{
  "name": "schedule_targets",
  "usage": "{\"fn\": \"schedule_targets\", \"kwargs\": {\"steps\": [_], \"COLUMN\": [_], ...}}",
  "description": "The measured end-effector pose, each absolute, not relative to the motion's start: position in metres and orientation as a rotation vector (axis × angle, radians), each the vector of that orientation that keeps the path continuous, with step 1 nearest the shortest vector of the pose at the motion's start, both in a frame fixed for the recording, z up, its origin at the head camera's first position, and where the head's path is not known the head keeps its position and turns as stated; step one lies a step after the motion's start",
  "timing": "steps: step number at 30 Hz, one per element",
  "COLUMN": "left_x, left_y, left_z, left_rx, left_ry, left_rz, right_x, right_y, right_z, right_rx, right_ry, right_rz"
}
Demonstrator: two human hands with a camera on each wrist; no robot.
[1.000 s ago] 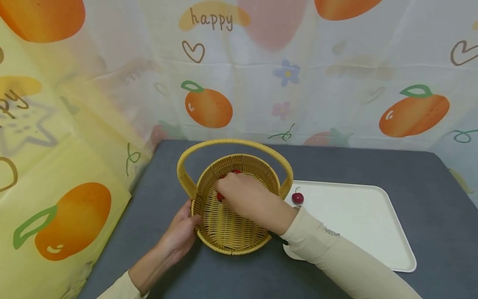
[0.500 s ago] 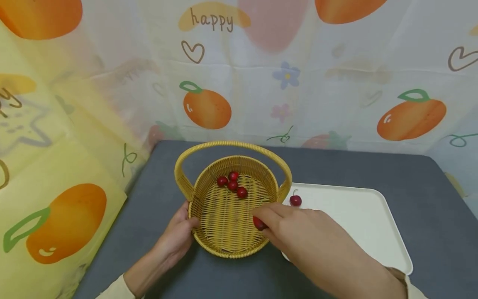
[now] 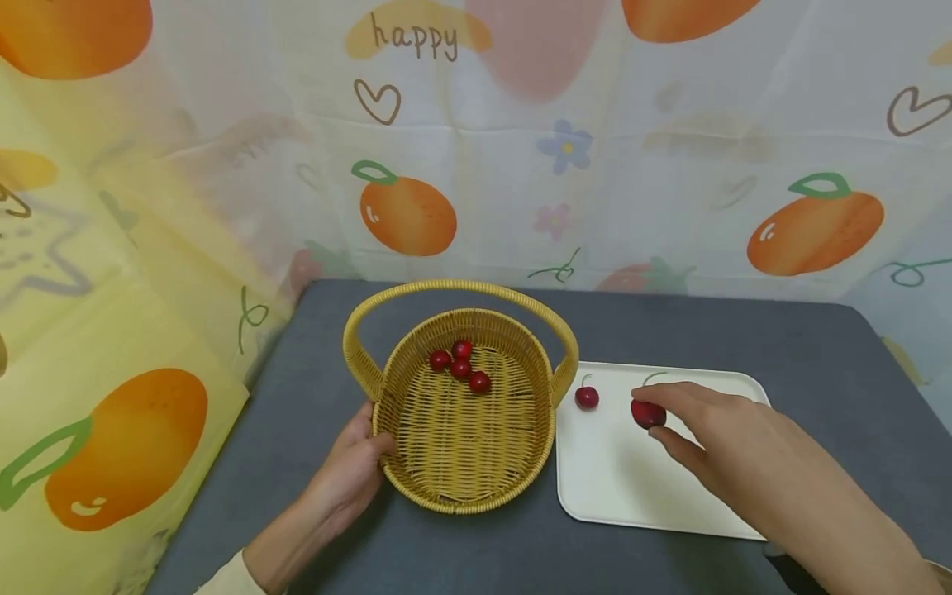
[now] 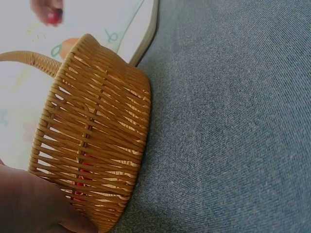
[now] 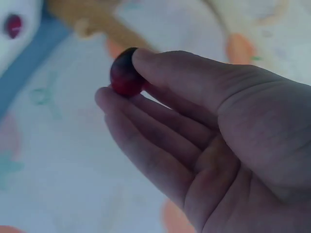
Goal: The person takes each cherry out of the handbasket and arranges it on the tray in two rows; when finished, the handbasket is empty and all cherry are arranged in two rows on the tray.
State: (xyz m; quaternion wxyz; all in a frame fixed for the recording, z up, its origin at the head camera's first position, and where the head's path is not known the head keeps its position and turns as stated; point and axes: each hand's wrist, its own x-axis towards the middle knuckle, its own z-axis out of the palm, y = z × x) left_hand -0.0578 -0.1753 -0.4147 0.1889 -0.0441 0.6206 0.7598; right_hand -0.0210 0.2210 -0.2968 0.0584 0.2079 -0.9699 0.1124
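My left hand [image 3: 349, 471] grips the left rim of a round woven basket [image 3: 461, 450], thumb inside and fingers outside. Several dark red cherries [image 3: 460, 368] lie clustered toward the back of the basket floor. At the right, my right hand [image 3: 736, 434] pinches a cherry [image 3: 649, 414] between thumb and fingertips, over the white tray [image 3: 617, 492]. In the right wrist view the pinched cherry [image 5: 125, 73] shows at the fingertips. Another cherry [image 3: 587, 397], stem up, rests at the tray's back left.
The basket's tall arched handle [image 3: 461, 286] stands up over its back half. Close against the basket's right side lies the tray. A dark grey cloth [image 3: 714, 318] covers the table, and a fruit-printed sheet [image 3: 640, 99] hangs behind.
My right hand has come out of the basket with a cherry, crossed its right rim, and moved right over the tray. The left hand has stayed on the rim.
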Motion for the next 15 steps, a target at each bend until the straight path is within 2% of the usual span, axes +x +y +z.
{"fn": "schedule_targets", "kwargs": {"steps": [9,15], "left_x": [-0.059,-0.058], "left_y": [-0.176,-0.176], "left_z": [-0.415,-0.415], "left_rx": [-0.128,-0.115], "left_ry": [1.747,1.721], "left_rz": [2.139,2.157], "right_x": [-0.053,-0.067], "right_y": [0.251,0.256], "right_z": [-0.348,-0.367], "right_rx": [0.657,0.689], "right_ry": [-2.998,-2.982], "right_rz": [0.42,0.461]}}
